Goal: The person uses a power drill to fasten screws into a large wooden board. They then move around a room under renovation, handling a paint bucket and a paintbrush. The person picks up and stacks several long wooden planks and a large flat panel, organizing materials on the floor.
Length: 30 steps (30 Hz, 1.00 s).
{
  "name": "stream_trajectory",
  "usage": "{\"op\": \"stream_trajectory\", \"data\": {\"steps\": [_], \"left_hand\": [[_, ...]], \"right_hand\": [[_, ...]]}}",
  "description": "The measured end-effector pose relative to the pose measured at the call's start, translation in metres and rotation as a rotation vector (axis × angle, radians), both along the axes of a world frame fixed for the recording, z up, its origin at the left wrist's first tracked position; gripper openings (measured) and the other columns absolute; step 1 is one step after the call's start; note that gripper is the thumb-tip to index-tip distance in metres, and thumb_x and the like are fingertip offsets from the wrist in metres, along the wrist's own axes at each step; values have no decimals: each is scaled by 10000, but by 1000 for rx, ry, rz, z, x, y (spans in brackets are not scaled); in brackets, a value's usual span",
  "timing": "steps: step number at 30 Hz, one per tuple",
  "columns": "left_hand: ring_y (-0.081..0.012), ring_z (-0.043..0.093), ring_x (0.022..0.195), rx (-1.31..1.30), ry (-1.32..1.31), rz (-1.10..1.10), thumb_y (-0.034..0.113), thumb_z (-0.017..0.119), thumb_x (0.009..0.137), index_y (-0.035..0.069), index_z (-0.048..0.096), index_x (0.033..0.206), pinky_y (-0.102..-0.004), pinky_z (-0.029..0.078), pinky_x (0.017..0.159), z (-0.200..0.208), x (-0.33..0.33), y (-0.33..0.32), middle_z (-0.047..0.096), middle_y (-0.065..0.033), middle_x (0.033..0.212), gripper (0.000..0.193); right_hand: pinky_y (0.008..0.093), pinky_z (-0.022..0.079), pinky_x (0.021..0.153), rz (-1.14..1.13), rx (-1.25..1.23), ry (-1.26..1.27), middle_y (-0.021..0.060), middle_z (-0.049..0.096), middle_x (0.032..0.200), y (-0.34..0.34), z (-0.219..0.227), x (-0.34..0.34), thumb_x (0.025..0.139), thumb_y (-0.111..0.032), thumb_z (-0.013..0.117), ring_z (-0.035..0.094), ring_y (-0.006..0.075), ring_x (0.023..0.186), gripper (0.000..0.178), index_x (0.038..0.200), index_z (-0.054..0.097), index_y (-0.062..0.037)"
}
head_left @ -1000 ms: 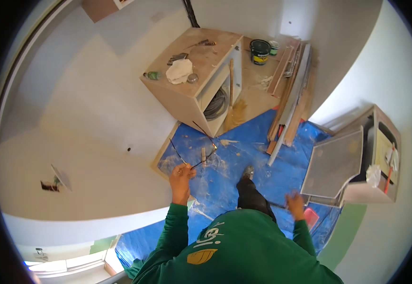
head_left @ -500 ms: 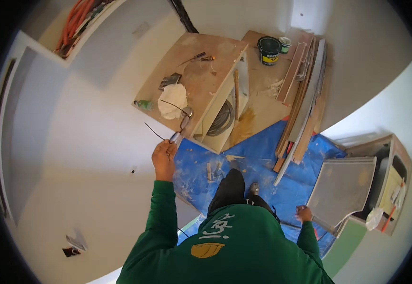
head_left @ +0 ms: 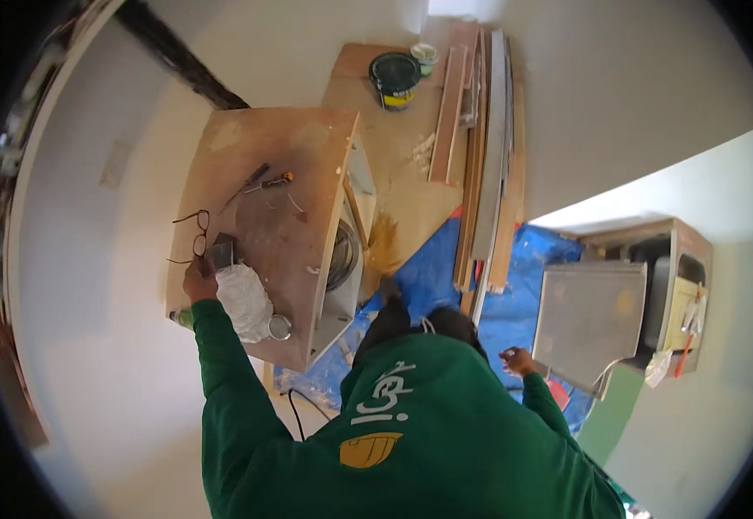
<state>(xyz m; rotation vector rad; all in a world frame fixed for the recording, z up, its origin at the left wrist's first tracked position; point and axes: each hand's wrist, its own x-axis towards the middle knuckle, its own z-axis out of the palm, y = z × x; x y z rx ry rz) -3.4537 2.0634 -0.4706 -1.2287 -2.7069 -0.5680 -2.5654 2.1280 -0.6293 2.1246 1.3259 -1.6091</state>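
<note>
My left hand [head_left: 201, 278] is closed on a pair of eyeglasses [head_left: 201, 244] by its near side, with both temple arms unfolded. It is over the left part of a brown wooden cabinet top [head_left: 286, 238], beside a crumpled white cloth [head_left: 242, 301] and a small dark box-like thing [head_left: 222, 251]. A small round, silvery-rimmed thing [head_left: 279, 327] lies by the cloth's near edge. Two screwdrivers [head_left: 245, 187] [head_left: 273, 182] rest farther back on the top. My right hand [head_left: 518, 360] hangs low at my right, its fingers loosely apart and holding nothing I can see.
A green bottle [head_left: 182, 318] is at the cabinet's left edge. Beyond are a dark bucket [head_left: 395, 82], a small tub [head_left: 424, 58] and long boards [head_left: 480, 173]. Blue sheeting [head_left: 428, 277] covers the floor. On the right, a grey panel [head_left: 588, 316] leans against an open cabinet [head_left: 688, 251].
My left hand has carried the eyeglasses from the cabinet's near corner to above its left side. The view has turned left, and my right hand stays low.
</note>
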Motion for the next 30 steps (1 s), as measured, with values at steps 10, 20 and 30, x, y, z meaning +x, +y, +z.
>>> {"op": "stream_trajectory", "data": {"steps": [10,20,30], "left_hand": [[-356,753,830,-323,-80,123,282,682,966,25,766,1009,-448,575,734,-49,-82,45,751,-190,845,274],[-348,741,1038,-448,-75,405,363,782,932,-77,672,1256,-421,631,827,-32,-49,64,712,-234,1199,558],[-240,706,959,829,-733,844,225,637,1037,-6,651,1236,-356,594,812,44,45,261,716,-136,1148,305]], "right_hand": [[386,614,641,31,46,-91,129,767,801,43,22,-97,923,-335,740,771,233,687,336,1005,766,-10],[413,618,695,98,23,-63,127,765,737,289,-90,-67,933,-423,715,762,271,659,374,998,784,-61],[423,621,738,120,369,-77,153,776,817,608,-2,-106,923,-414,695,769,276,715,365,985,778,-64]]}}
